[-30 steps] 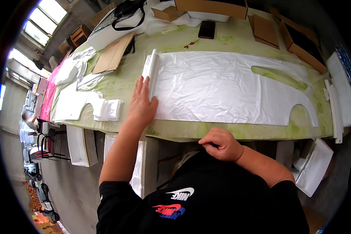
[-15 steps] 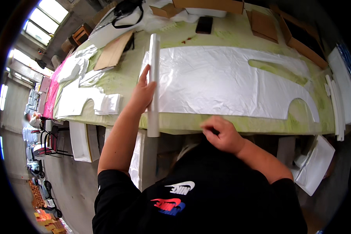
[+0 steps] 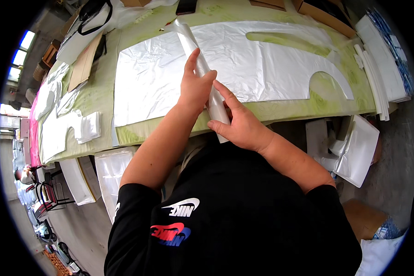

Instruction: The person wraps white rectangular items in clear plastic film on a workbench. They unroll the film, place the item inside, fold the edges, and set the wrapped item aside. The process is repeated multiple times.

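A slim white tube (image 3: 188, 41), perhaps a tight roll of plastic film, slants over the table edge with its lower end close to my body. My left hand (image 3: 195, 89) is closed round its middle, thumb and forefinger pointing along it. Lower down, my right hand (image 3: 244, 126) grips the tube near its bottom end, thumb on one side and fingers on the other. Beneath and beyond the tube lies a flat, shiny white plastic sheet (image 3: 271, 69), shaped like an apron, with a long slot and a curved cut-out at its right end.
A green-patterned cover lies on the table (image 3: 138, 133). Folded white plastic pieces (image 3: 87, 126) and a cardboard sheet (image 3: 85, 62) are at left. A dark phone (image 3: 186, 6) and an open carton (image 3: 326, 16) stand at the back. White rolls (image 3: 371, 83) lie along the right edge.
The tube has gone from nearly upright to slanting, its lower end now toward the right. My right hand has come up from the table edge and taken hold of it. The whole view has shifted.
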Motion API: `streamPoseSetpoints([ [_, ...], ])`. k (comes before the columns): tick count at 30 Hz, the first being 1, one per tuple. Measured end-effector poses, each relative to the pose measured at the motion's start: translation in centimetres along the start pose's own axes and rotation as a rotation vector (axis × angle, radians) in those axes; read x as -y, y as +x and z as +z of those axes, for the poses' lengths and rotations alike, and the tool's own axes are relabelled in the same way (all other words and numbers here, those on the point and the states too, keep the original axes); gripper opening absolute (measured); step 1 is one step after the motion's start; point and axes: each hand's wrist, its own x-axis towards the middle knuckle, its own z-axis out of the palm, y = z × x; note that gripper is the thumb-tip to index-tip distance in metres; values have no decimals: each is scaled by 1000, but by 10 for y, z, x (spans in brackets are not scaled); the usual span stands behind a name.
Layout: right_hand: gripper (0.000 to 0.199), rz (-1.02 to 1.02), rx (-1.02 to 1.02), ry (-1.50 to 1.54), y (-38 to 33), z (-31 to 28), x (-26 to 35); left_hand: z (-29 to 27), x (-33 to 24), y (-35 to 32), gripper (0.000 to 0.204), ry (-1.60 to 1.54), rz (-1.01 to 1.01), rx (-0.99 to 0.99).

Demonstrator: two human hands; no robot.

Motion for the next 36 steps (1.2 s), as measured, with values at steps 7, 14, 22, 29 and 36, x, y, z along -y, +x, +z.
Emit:
streamPoseSetpoints([
  [7,86,-30,6,-166,-10,-9,10,9,6,11,83,244,101,35],
  [14,66,159,-85,163,-15,-8,-1,10,14,-9,90,501,186,14],
  [22,61,76,-121,234,-20,-7,-15,22,-4,-46,86,-186,-132,114],
  [29,80,111,-78,392,-26,-10,-7,19,-2,-48,86,-147,-164,201],
  [36,86,108,-91,292,-24,-14,-12,21,9,-50,95,213,4,250],
])
